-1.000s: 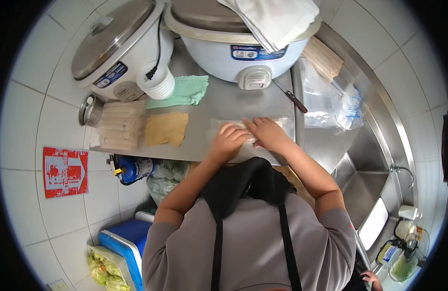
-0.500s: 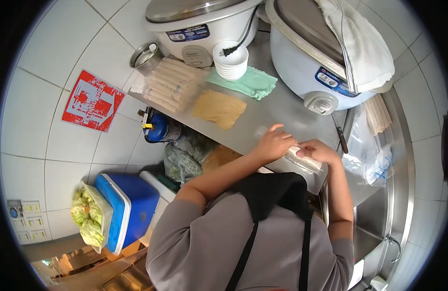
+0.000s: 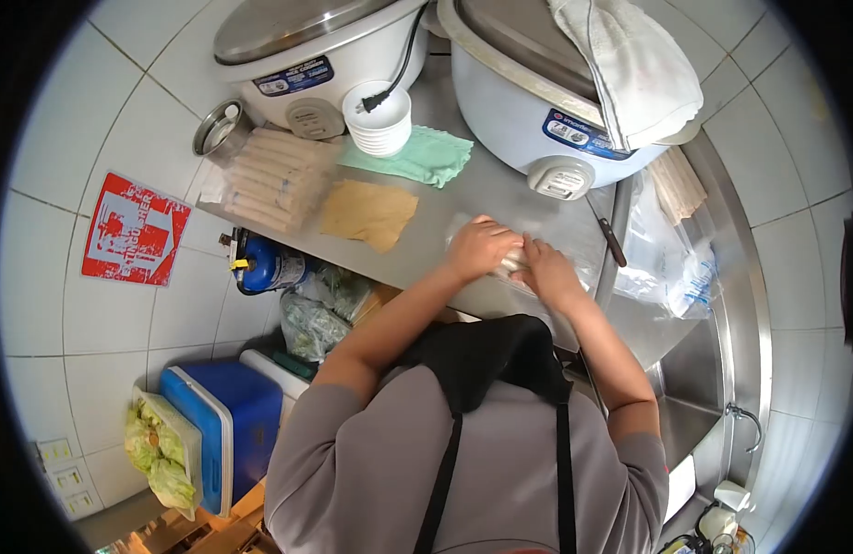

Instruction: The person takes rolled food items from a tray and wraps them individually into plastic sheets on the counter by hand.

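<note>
My left hand (image 3: 483,248) and my right hand (image 3: 552,275) meet over the steel counter, fingers curled on a pale roll (image 3: 516,261). Only a short stretch of the roll shows between them; the rest is covered. Clear plastic film (image 3: 574,261) lies flat around and under the hands. A knife (image 3: 612,242) with a dark handle rests right of my right hand. To the left of my left hand is a tan cloth (image 3: 369,214). Beyond that sits a clear plastic pack of several pale rolls (image 3: 277,180).
Two big cookers (image 3: 308,74) (image 3: 537,102) stand at the back, the right one draped with a white towel (image 3: 630,74). Stacked white bowls (image 3: 380,134) sit on a green cloth (image 3: 417,157). A sink (image 3: 690,406) is at the right; a blue cooler (image 3: 237,415) stands lower left.
The view has shifted, so the counter things sit further left. My hands have lowered the roll onto the film and now press over it, with the fingers closer together.
</note>
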Available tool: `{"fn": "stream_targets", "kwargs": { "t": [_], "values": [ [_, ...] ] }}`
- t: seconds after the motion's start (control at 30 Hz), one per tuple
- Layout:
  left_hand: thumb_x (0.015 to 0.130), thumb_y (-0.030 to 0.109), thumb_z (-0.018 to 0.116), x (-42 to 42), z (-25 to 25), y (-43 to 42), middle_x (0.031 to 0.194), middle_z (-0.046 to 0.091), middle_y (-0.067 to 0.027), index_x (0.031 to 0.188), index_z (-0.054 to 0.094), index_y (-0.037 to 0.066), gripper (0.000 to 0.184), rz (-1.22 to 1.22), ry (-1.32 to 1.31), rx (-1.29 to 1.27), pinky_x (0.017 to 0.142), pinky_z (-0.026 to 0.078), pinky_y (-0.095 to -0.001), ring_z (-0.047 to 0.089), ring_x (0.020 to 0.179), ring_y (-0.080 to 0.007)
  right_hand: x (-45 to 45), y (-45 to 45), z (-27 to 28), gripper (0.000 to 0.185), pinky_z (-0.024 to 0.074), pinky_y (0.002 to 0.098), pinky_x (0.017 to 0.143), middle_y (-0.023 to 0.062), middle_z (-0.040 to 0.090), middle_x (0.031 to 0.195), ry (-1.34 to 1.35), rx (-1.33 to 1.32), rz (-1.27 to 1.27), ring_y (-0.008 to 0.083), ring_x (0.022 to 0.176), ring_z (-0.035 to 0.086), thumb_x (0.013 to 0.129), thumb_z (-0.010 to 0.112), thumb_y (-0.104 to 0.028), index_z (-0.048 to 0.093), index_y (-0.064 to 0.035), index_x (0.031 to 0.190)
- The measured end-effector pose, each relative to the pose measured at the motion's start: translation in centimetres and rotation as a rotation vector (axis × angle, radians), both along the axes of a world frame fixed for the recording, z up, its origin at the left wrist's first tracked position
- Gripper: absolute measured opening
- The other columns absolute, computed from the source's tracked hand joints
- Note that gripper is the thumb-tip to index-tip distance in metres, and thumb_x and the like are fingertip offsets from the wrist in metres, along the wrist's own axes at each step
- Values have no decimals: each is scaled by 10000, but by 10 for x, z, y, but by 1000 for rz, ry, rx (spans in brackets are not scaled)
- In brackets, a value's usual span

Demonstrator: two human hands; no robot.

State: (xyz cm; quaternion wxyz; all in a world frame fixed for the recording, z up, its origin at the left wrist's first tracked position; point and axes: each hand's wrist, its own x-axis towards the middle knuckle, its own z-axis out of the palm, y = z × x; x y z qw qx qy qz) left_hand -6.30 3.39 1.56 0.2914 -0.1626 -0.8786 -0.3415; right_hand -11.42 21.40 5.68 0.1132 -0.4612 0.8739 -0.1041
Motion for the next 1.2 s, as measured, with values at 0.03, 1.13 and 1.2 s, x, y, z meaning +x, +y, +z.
{"fn": "stream_targets", "kwargs": {
  "t": [0.03, 1.13, 1.2],
  "values": [
    [785, 146, 593, -1, -1, -1, 786, 663, -54, 807, 669, 81, 103, -3, -2, -1, 737, 447, -350, 622, 741, -219, 7, 0, -9, 777, 421, 395, 881, 191, 526, 1188, 81, -4, -22, 315, 1056, 526, 777, 647, -398, 356, 70, 1325],
    [873, -4, 526, 259, 4, -169, 871, 627, -98, 910, 600, -12, 84, 1123, 105, 303, 745, 452, -271, 588, 799, -175, 60, -451, 31, 554, 449, 401, 826, 138, 549, 1104, 275, -357, 143, 282, 999, 541, 819, 616, -318, 469, 25, 1227],
    [872, -8, 525, 269, -4, -167, 868, 629, -98, 898, 602, -13, 81, 1171, 88, 351, 741, 453, -269, 588, 788, -175, 60, -486, 10, 558, 443, 396, 821, 131, 543, 1118, 357, -329, 108, 260, 1004, 527, 806, 622, -333, 483, 14, 1220]
  ]
}}
